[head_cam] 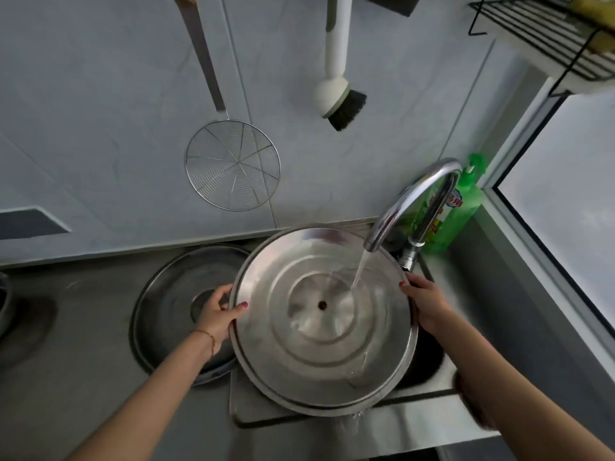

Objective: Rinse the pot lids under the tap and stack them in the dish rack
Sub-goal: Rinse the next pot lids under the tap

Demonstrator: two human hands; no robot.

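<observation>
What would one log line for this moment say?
step: rinsing | large lid under running tap | left hand, right hand grip rim | second lid on counter

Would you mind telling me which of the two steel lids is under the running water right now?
The large lid gripped by both hands over the sink; the darker lid lies left on the counter, dry of the stream.

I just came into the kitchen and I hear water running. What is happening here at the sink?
A person is rinsing a large steel pot lid over the sink. The left hand grips its left rim and the right hand grips its right rim, with the inner side facing up. Water from the tap falls onto the lid just right of its centre. A second lid lies flat on the counter to the left, partly behind the left hand. No dish rack is in view.
</observation>
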